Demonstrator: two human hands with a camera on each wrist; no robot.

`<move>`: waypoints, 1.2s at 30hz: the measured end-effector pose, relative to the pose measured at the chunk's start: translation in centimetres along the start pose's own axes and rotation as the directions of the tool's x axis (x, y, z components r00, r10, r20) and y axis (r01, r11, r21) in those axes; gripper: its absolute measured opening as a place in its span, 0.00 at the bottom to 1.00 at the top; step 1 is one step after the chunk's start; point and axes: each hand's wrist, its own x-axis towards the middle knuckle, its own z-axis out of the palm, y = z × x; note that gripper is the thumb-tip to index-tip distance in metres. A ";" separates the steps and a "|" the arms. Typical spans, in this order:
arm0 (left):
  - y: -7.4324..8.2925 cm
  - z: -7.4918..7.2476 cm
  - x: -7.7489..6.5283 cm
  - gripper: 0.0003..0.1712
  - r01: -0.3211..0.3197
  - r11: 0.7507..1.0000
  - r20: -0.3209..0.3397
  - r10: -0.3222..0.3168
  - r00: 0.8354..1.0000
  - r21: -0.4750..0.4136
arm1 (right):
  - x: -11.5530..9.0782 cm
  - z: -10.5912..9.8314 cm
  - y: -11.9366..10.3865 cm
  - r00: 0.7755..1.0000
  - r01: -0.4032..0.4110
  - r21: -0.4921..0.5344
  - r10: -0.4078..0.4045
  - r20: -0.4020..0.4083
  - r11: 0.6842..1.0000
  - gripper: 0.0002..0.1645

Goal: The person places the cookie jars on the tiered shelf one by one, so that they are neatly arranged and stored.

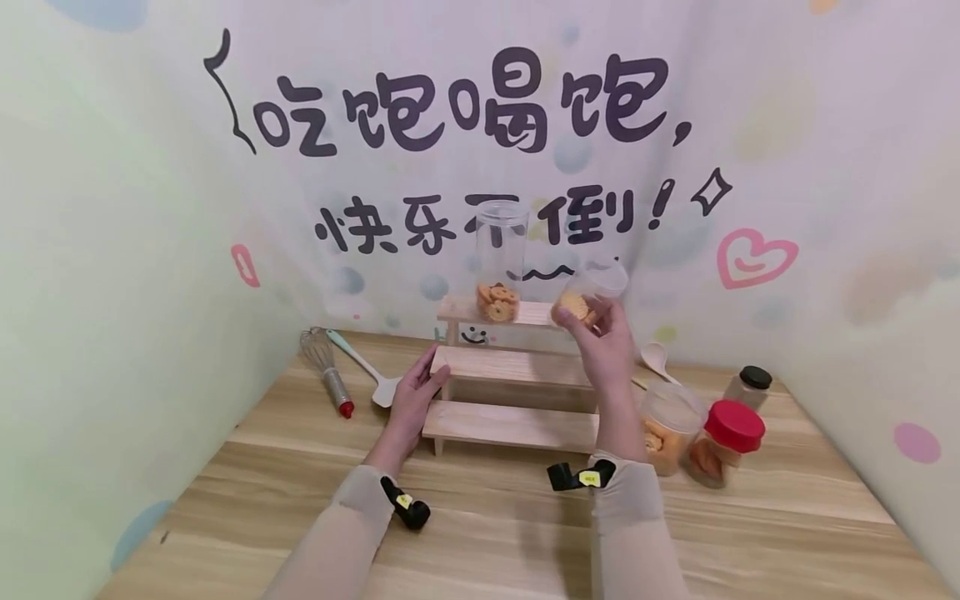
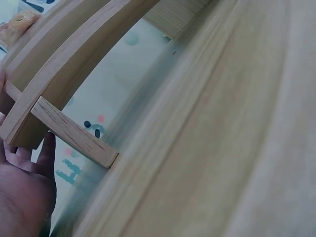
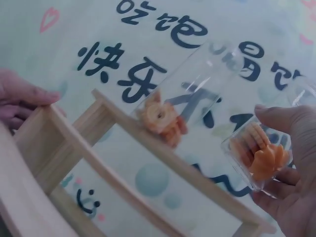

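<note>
A three-step wooden rack point(image 1: 517, 364) stands on the table against the printed backdrop. My left hand point(image 1: 411, 398) grips the left end of its middle step, with the thumb on top of the board. My right hand point(image 1: 611, 354) holds a clear jar point(image 1: 602, 282) with cookies at its bottom, tilted, near the right end of the top step. Whether that jar touches the board is unclear. On the top step's left part stands a tall clear jar point(image 1: 501, 258), partly filled with ring-shaped cookies point(image 3: 160, 118). Cookies point(image 3: 266, 155) also show through the jar between my right thumb and fingers.
A clear jar of cookies point(image 1: 671, 417), a red-lidded jar point(image 1: 727, 446) and a black-lidded jar point(image 1: 750, 387) stand right of the rack. Behind them leans a pale spoon point(image 1: 656, 358). Left of the rack lie a whisk point(image 1: 327, 371) and a white-headed spatula point(image 1: 384, 390).
</note>
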 end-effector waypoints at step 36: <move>2.7 0.7 -1.2 0.36 0.044 0.999 0.048 -0.044 0.998 0.010 | 0.1 1.1 1.7 0.998 0.061 -0.081 -0.063 -0.014 0.995 0.45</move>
